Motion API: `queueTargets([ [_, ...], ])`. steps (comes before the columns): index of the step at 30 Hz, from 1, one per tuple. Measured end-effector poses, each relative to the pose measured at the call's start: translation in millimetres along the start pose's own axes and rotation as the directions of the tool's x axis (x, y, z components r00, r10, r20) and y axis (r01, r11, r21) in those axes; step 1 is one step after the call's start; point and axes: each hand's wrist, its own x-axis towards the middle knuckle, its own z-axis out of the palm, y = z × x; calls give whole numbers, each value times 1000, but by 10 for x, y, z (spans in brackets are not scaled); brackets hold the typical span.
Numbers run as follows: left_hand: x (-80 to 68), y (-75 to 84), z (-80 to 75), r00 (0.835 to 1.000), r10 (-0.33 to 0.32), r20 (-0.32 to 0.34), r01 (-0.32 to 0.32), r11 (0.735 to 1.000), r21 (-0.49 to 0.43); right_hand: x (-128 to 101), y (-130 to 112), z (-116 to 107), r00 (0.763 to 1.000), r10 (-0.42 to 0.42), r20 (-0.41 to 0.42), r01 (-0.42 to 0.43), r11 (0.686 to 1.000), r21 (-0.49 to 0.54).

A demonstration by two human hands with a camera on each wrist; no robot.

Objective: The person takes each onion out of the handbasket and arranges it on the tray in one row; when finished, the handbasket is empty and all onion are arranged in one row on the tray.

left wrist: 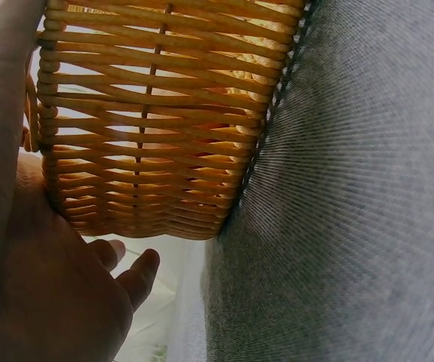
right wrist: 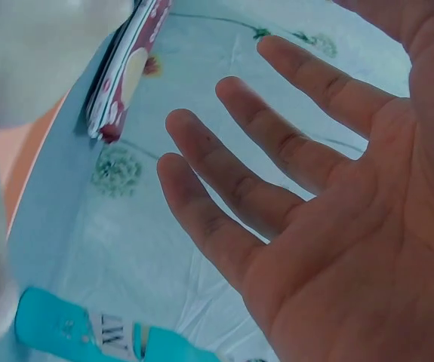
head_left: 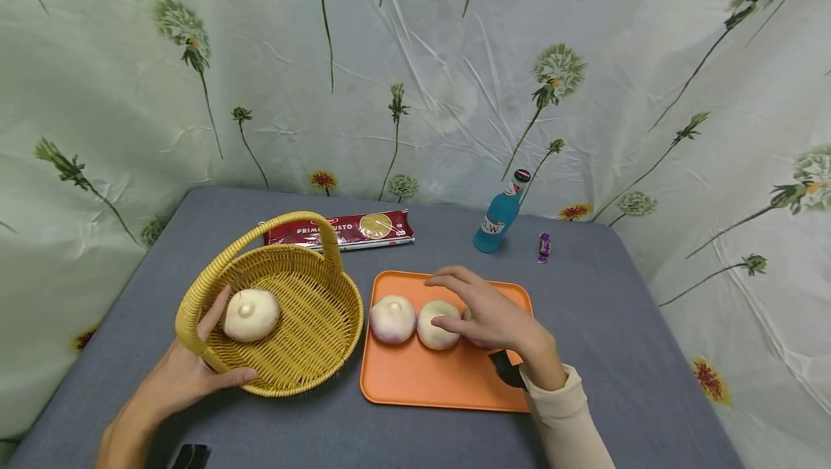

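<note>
My left hand point(head_left: 178, 375) holds the left side of a yellow wicker basket point(head_left: 311, 375) by its rim, below the arched handle. One finger reaches inside the rim and the thumb lies along the near edge. In the left wrist view, two fingertips point(left wrist: 143, 275) stick out past the woven wall. A white turnip point(head_left: 251, 315) sits inside the basket. My right hand point(head_left: 490, 314), its fingers straight and spread, hovers above an orange tray point(head_left: 415, 386). Two purple-tinged turnips point(head_left: 392, 319) lie there side by side; another round shape is partly hidden under the hand.
Behind the basket lies a red spaghetti packet point(head_left: 383, 227). A blue bottle point(head_left: 496, 220) stands at the back right beside a purple wrapped candy point(head_left: 544, 247). Grey cloth point(head_left: 597, 325) covers the table, and a flower-printed curtain point(head_left: 441, 94) hangs behind it.
</note>
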Motion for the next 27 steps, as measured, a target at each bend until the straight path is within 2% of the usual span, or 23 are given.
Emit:
queueTargets([
  [12,14,-21,11,999,47,-14,-47,999,5,286,-359,83,995,-85,56,86,996,-33],
  [20,13,-19,13,998,58,-22,-59,998,-13,516,-544,165,976,-185,112,190,981,-40],
  [27,12,-9,2,998,62,-19,-62,998,-28,745,-650,204,961,-214,176,228,972,-62],
])
